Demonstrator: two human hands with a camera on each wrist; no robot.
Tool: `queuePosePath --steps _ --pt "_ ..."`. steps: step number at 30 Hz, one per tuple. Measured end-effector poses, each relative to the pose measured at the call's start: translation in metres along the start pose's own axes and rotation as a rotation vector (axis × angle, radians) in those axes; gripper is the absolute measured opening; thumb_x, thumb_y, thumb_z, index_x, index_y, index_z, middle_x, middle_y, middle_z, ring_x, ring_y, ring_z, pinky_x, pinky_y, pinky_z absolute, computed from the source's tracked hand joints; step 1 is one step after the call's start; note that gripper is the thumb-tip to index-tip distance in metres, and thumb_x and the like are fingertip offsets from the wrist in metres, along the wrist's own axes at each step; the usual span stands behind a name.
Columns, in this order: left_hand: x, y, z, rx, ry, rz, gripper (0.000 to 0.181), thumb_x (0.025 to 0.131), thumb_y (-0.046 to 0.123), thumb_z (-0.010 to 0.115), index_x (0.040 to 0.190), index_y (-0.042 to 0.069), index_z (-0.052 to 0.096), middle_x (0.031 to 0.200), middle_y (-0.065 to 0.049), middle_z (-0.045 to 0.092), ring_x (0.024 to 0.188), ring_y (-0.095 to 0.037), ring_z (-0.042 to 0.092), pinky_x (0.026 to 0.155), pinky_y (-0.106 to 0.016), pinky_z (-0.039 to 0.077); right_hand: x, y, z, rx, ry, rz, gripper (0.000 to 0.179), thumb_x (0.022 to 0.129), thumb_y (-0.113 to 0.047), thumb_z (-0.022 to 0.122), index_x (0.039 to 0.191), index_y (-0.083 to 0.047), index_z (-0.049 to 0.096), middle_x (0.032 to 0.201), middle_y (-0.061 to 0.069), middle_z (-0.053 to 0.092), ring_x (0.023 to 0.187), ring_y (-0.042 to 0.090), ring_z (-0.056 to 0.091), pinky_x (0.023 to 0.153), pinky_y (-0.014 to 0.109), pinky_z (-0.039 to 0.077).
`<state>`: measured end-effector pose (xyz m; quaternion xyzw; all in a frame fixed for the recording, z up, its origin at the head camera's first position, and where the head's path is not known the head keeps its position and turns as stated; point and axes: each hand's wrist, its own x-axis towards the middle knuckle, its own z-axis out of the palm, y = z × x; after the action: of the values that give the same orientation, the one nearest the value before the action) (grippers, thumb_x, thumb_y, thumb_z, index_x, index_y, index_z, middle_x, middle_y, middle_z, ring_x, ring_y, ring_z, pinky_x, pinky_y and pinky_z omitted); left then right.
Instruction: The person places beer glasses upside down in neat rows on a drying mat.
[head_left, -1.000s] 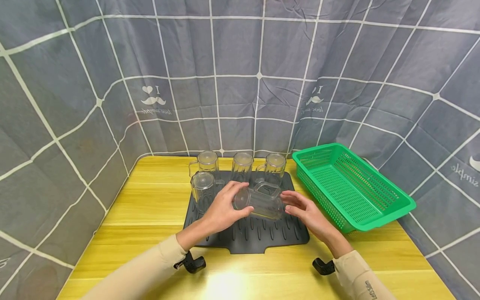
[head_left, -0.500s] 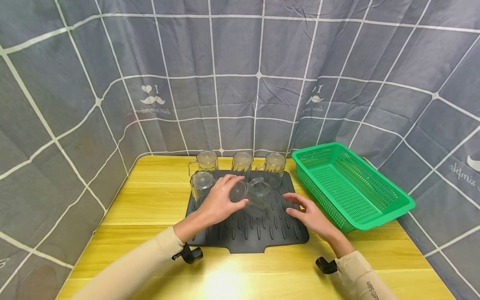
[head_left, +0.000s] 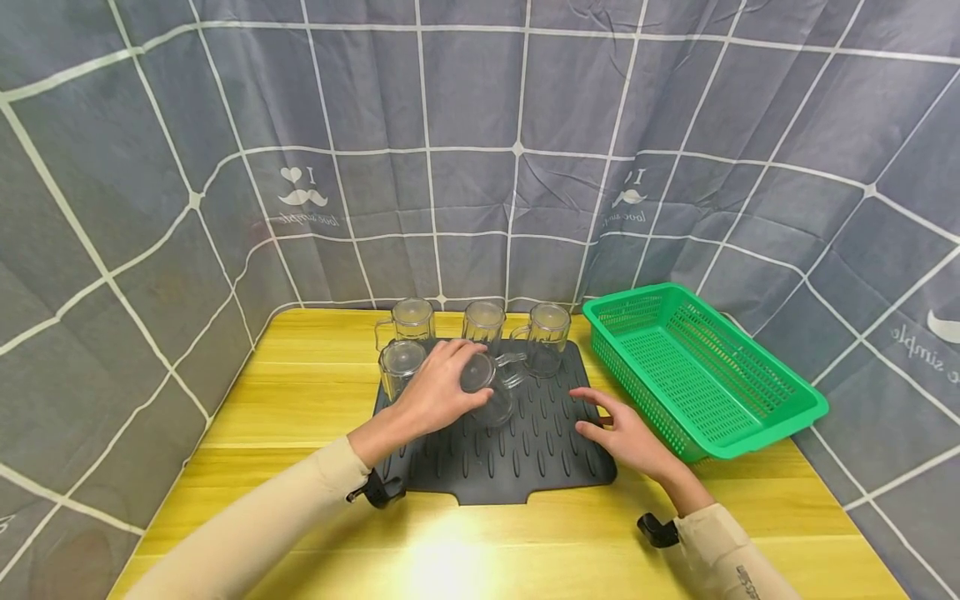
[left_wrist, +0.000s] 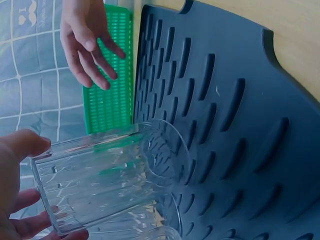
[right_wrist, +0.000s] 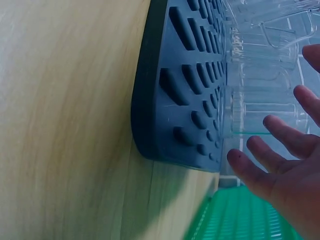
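Observation:
My left hand [head_left: 438, 392] grips a clear glass mug [head_left: 495, 407] around its base. The mug is upside down and slightly tilted, its handle toward the right, its rim close over the black ridged drying mat [head_left: 495, 479]. In the left wrist view the thumb and fingers wrap the base end of this mug [left_wrist: 100, 175]. My right hand [head_left: 626, 433] hovers over the mat's right edge, fingers apart and loosely bent, holding nothing. Three more mugs stand inverted along the back: left [head_left: 413, 317], middle [head_left: 483, 321] and right [head_left: 547, 333]. Another inverted mug [head_left: 401, 362] sits partly behind my left hand.
A green perforated plastic basket [head_left: 765, 442] stands on the wooden table [head_left: 315, 367] to the right of the mat. Grey checked curtain [head_left: 465, 192] hangs behind and along both sides. Black wrist camera mounts [head_left: 658, 530] stick out below my wrists.
The mug has turned from lying sideways between both hands to rim-down in my left hand, moving slightly left. My right hand has come away from it.

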<state>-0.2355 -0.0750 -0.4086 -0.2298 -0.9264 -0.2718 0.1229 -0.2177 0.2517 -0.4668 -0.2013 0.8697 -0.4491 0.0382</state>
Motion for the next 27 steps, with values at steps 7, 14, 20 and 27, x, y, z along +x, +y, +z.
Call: queuePosePath --steps 7,14,20,27 --pt "0.009 0.001 -0.003 0.053 -0.026 -0.003 0.059 0.085 0.039 0.079 0.135 0.015 0.061 0.135 -0.005 0.059 0.127 -0.028 0.052 0.101 -0.051 0.048 -0.003 0.001 0.001 -0.057 -0.006 -0.014 0.050 0.099 -0.025 0.066 0.146 -0.019 0.051 0.152 0.013 0.048 0.142 0.039 0.042 0.107 0.063 0.041" --pt "0.018 0.002 -0.006 0.081 -0.073 -0.011 0.059 0.086 0.040 0.078 0.136 0.016 0.061 0.138 -0.006 0.059 0.131 -0.030 0.051 0.103 -0.051 0.047 -0.004 0.003 0.001 -0.078 -0.007 -0.012 0.050 0.099 -0.027 0.066 0.146 -0.020 0.051 0.153 0.010 0.048 0.143 0.037 0.041 0.108 0.063 0.040" --pt "0.022 0.002 -0.005 0.104 -0.113 -0.012 0.059 0.086 0.041 0.077 0.136 0.016 0.061 0.140 -0.006 0.059 0.132 -0.029 0.051 0.103 -0.051 0.048 -0.005 0.004 0.002 -0.082 -0.012 -0.013 0.049 0.099 -0.025 0.066 0.146 -0.019 0.051 0.152 0.011 0.048 0.142 0.037 0.042 0.108 0.064 0.040" --pt "0.025 0.003 -0.004 0.111 -0.136 0.004 0.057 0.087 0.041 0.076 0.137 0.017 0.061 0.141 -0.006 0.058 0.133 -0.028 0.051 0.103 -0.049 0.049 -0.007 0.003 0.003 -0.093 -0.012 -0.001 0.049 0.099 -0.026 0.067 0.145 -0.021 0.052 0.151 0.010 0.049 0.141 0.038 0.043 0.108 0.065 0.039"
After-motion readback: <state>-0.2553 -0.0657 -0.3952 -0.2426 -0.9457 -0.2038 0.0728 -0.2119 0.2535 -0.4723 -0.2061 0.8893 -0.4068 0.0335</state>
